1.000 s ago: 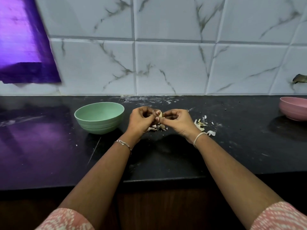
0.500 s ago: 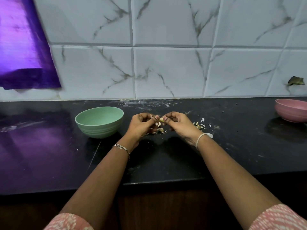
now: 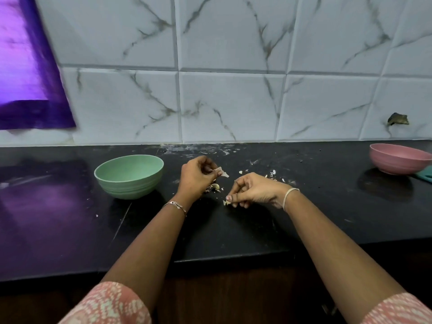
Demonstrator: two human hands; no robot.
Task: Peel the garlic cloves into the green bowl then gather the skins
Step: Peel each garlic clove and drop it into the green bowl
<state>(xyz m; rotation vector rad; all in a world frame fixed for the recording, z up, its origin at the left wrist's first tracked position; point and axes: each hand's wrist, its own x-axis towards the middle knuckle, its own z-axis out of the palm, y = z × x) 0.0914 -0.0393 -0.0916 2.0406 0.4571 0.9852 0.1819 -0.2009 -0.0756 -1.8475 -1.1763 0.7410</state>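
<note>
Far to the left of the green bowl (image 3: pixel 128 176), a purple sheet (image 3: pixel 28 66) hangs against the marble-veined tiles (image 3: pixel 233 101). The bowl stands upright on the black countertop (image 3: pixel 70 230).

Just right of the bowl is my left hand (image 3: pixel 196 178). Its fingers are curled, and thumb and forefinger pinch a pale, papery garlic piece (image 3: pixel 221 172) whose pointed flap sticks out away from the bowl. Whether it is clove or loose skin, I cannot tell. Below that hand a garlic clove (image 3: pixel 215 186) lies on the counter among crumbs of skin.

Further right of the bowl and nearer to me, my right hand (image 3: pixel 253 191) is curled too, its fingertips nipping a small yellowish garlic bit (image 3: pixel 226 202) low over the countertop. My hands are apart, not touching.

Past the right hand, further still from the bowl, loose skins (image 3: pixel 272 175) lie scattered. Far to the bowl's right a pink bowl (image 3: pixel 397 157) stands near the wall, with a teal thing (image 3: pixel 426 175) beside it, cut off by the frame's edge.
</note>
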